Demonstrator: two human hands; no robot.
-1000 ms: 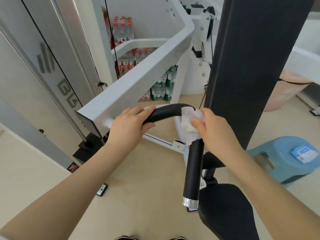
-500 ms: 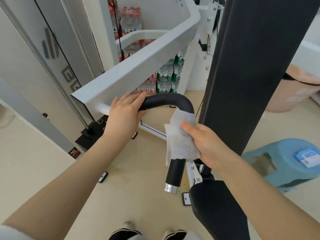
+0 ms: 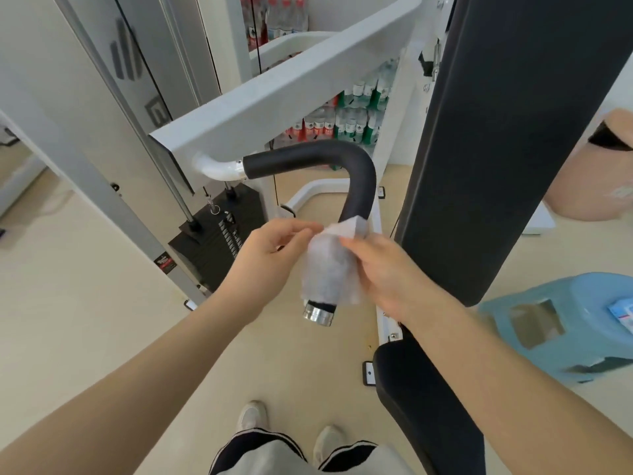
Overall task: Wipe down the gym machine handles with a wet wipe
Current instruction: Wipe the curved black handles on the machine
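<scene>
Near the handle's (image 3: 356,186) lower end, our left hand (image 3: 265,265) and right hand (image 3: 387,272) both pinch the wet wipe (image 3: 327,269) around it for full contact.

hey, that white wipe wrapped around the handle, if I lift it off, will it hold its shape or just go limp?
Probably limp: the wipe drapes and creases around the black handle, following its curve. It looks thin, with the handle's dark colour showing through, so likely very light. It may cling slightly if wet, since it hugs the grip where the right hand and left hand pinch it.
</scene>
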